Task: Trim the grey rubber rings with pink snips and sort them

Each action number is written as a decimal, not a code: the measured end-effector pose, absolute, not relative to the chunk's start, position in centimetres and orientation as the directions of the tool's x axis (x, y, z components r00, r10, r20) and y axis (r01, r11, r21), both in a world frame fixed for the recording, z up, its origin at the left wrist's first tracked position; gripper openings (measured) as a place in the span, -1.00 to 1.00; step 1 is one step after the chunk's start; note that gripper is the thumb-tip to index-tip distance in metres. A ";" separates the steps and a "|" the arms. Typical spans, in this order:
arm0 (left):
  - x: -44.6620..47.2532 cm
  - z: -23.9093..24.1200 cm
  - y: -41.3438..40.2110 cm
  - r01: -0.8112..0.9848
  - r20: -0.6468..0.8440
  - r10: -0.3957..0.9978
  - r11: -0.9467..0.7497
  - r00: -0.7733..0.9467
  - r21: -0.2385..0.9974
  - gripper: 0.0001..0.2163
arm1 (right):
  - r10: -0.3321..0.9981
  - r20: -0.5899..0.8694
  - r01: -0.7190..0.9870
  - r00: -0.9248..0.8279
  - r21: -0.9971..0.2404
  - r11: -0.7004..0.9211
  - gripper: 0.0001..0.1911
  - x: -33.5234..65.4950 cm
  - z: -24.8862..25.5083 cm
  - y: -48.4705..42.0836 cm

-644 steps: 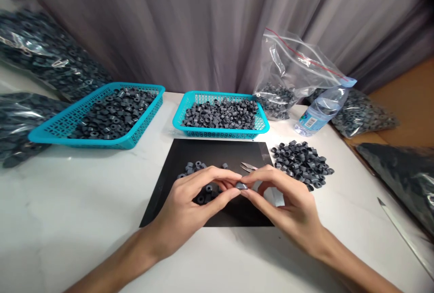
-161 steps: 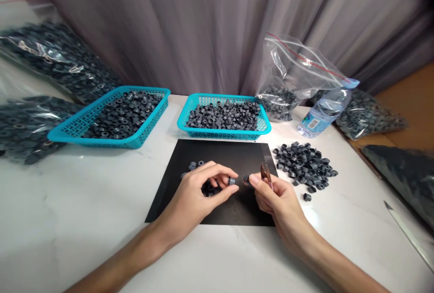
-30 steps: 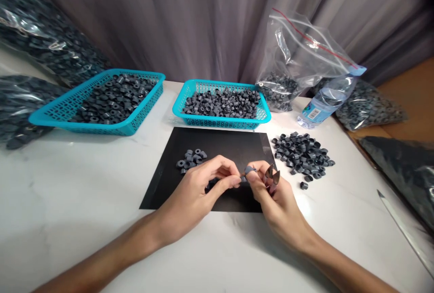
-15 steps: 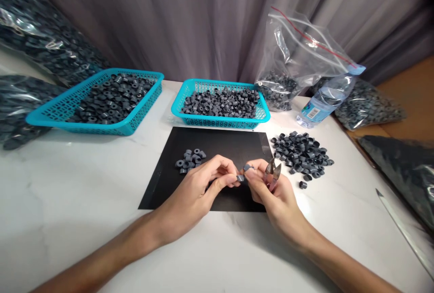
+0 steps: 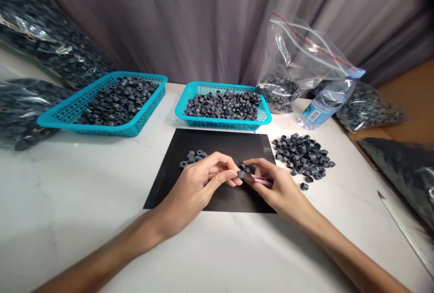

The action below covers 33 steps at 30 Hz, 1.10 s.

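Over the black mat [image 5: 217, 198], my left hand [image 5: 200, 180] is closed, pinching a small dark grey plastic ring [image 5: 241, 174] between thumb and fingertips. My right hand [image 5: 280, 184] is wrapped around pink-handled nippers [image 5: 262, 181], whose pink part points left toward the ring; their blades are hard to make out. Just behind the fingers of both hands are a few more grey rings [image 5: 250, 167]. A small group of thick-walled grey rings [image 5: 191, 157] lies on the mat beyond my left hand. To the right of the mat is a heap of thin-walled grey rings [image 5: 301, 155].
Two turquoise baskets [image 5: 135, 131] [image 5: 224, 125] filled with grey pieces stand at the back. A zip bag [image 5: 278, 89] and a water bottle [image 5: 315, 110] are at the back right. Filled bags [image 5: 50, 40] lean at the left. A pointed metal strip [image 5: 400, 225] lies right.
The nippers have turned in my right hand: their blades stood upward, and now the pink part points left. The grey piece my right fingertips held is no longer visible between them.
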<state>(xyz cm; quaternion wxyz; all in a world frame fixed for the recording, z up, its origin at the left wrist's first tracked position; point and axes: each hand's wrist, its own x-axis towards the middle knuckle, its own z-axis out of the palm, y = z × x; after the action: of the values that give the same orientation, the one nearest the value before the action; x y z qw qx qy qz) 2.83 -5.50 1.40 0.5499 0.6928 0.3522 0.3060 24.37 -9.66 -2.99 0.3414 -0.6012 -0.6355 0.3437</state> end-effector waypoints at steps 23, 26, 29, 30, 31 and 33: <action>2.7 0.9 -5.5 0.377 0.055 0.760 -0.382 0.647 0.844 -0.81 | 0.991 -0.039 0.123 -0.130 -0.992 -0.023 -0.64 22.8 -0.4 -10.6; 2.8 1.1 -5.5 0.365 0.058 0.765 -0.371 0.642 0.854 -0.81 | 1.000 -0.017 0.089 -0.025 -0.996 -0.015 -0.64 23.6 -0.8 -10.1; 2.9 1.1 -5.4 0.336 0.062 0.784 -0.334 0.618 0.881 -0.81 | 0.995 0.019 0.146 0.102 -0.989 0.004 -0.64 25.2 -1.5 -9.4; 2.9 1.1 -5.4 0.328 0.062 0.791 -0.322 0.609 0.888 -0.81 | 0.990 0.032 0.187 0.138 -0.982 0.006 -0.63 25.8 -1.6 -9.1; 2.9 1.1 -5.4 0.323 0.059 0.796 -0.311 0.603 0.894 -0.81 | 0.984 0.049 0.240 0.173 -0.971 0.007 -0.62 26.4 -1.8 -8.9; 2.8 1.0 -5.4 0.317 0.050 0.797 -0.296 0.602 0.901 -0.82 | 0.967 0.109 0.395 0.228 -0.919 0.010 -0.61 27.4 -2.1 -8.6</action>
<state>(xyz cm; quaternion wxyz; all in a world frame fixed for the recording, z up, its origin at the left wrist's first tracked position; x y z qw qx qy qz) 2.83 -5.37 0.95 0.4680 0.7629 0.3649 0.2565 27.39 -8.61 -2.07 0.4632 -0.6322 -0.5389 0.3089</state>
